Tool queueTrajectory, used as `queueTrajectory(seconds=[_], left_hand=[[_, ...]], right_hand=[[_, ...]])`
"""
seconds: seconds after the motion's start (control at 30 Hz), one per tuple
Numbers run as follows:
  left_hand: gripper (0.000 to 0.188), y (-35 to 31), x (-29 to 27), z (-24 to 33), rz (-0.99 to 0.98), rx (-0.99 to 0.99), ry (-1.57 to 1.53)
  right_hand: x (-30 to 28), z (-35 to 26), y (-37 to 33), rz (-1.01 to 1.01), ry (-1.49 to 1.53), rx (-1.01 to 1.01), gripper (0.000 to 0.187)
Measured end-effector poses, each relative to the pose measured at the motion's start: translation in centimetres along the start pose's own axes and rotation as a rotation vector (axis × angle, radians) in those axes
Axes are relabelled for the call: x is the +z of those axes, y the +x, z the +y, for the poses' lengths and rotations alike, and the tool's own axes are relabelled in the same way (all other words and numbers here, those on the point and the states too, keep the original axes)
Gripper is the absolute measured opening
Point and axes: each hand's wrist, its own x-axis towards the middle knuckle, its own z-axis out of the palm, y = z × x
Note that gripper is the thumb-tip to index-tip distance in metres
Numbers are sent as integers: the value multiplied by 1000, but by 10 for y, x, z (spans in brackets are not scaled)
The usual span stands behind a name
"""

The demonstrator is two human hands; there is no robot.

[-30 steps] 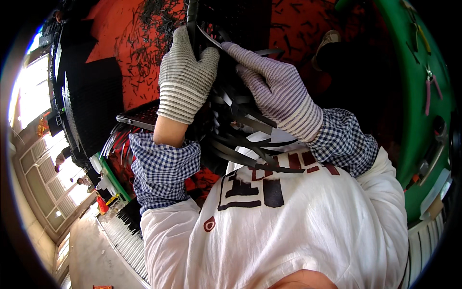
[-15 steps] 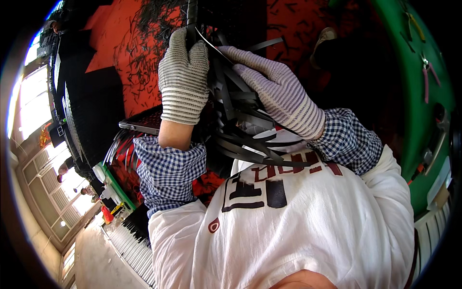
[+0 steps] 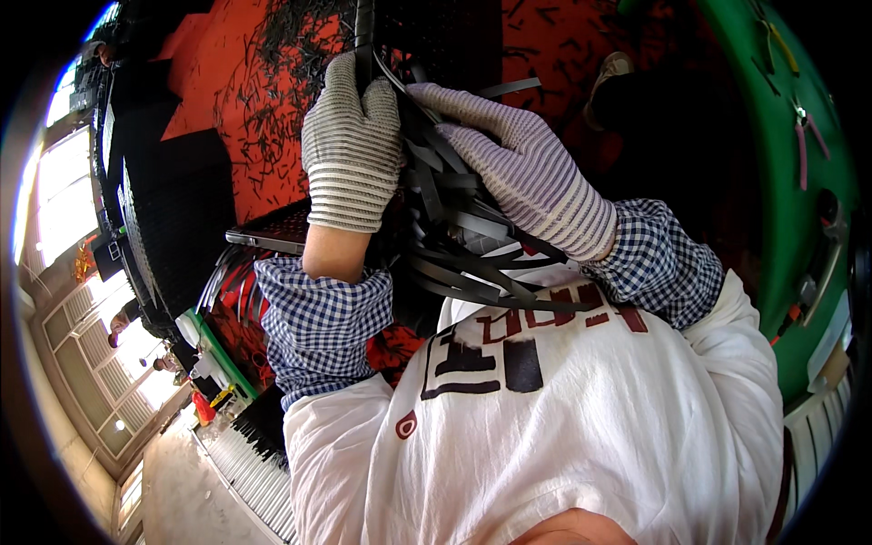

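Note:
My left hand [image 3: 352, 150], in a grey-and-white striped knit glove, is closed round the near end of an upright black wrapped bar [image 3: 364, 29]. My right hand [image 3: 531, 177], in a matching glove with a purplish tint, pinches a flat black strip [image 3: 389, 74] that runs up to the bar beside my left fingers. Below and between both hands hangs a loose bundle of flat black strips [image 3: 454, 221], some lying against my white shirt. The fingertips of both hands are partly hidden by the gloves and strips.
Scraps of black strip litter the red surface [image 3: 263, 136] ahead. A dark woven panel with a rim [image 3: 268, 238] lies left of my left wrist. Pink-handled pliers [image 3: 802, 145] rest on the green surface [image 3: 781, 236] at right. Another person's shoe [image 3: 613, 77] shows at upper right.
The strip between the bar and my right hand has slackened and curves closer to the bar. My right fingers have shifted slightly left, and my left hand slightly right.

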Motion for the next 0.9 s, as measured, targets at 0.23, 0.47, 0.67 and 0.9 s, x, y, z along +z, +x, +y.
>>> queueTrajectory(seconds=[0.23, 0.47, 0.67, 0.9], left_hand=[[25, 0, -1, 6, -52, -48, 71], [27, 1, -1, 7, -43, -24, 141], [28, 2, 5, -3, 7, 6, 86], [30, -3, -4, 18, -64, -81, 246]], right_hand=[[-1, -8, -2, 3, 100, 85, 38], [1, -6, -3, 26, 73, 70, 38], [-1, -11, -2, -13, 28, 102, 35], [1, -17, -2, -3, 86, 172, 36]])
